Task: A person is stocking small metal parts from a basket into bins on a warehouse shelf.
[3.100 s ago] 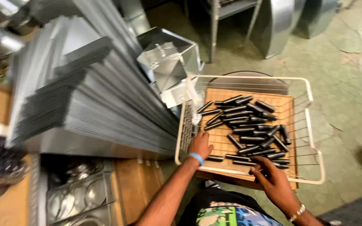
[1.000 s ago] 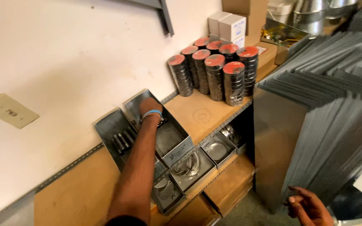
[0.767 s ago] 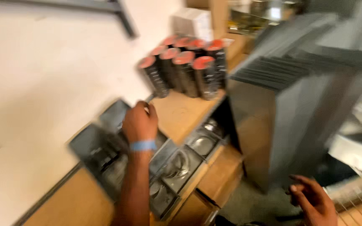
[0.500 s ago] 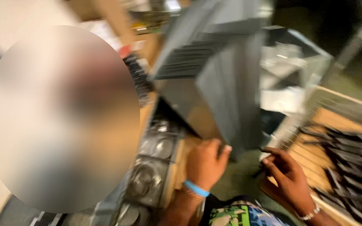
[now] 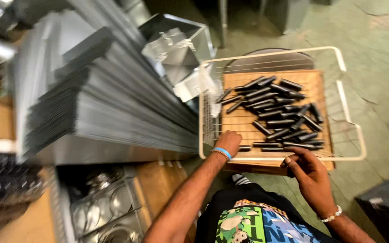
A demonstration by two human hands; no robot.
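A white wire basket (image 5: 350, 119) sits on a wooden board (image 5: 235, 121) low over the floor. Several short dark metal rods (image 5: 278, 112) lie loose in it. My left hand (image 5: 229, 140), with a blue wristband, reaches over the basket's near-left corner. Its fingers curl down onto the rods there, hiding whatever is under them. My right hand (image 5: 303, 170) hovers at the basket's near rim, just below the nearest rods. Its fingers are loosely bent and apart, and nothing shows in them.
A tall stack of grey sheet-metal pieces (image 5: 113, 108) leans close on the left of the basket. A shiny metal duct box (image 5: 176, 42) stands behind it. Round metal fittings (image 5: 109, 207) fill a low shelf at lower left. Green concrete floor (image 5: 379, 58) lies to the right.
My view swung from the wall shelf down to the basket. My left hand left the metal trays on the shelf and now reaches into the basket; my right hand came up to its rim.
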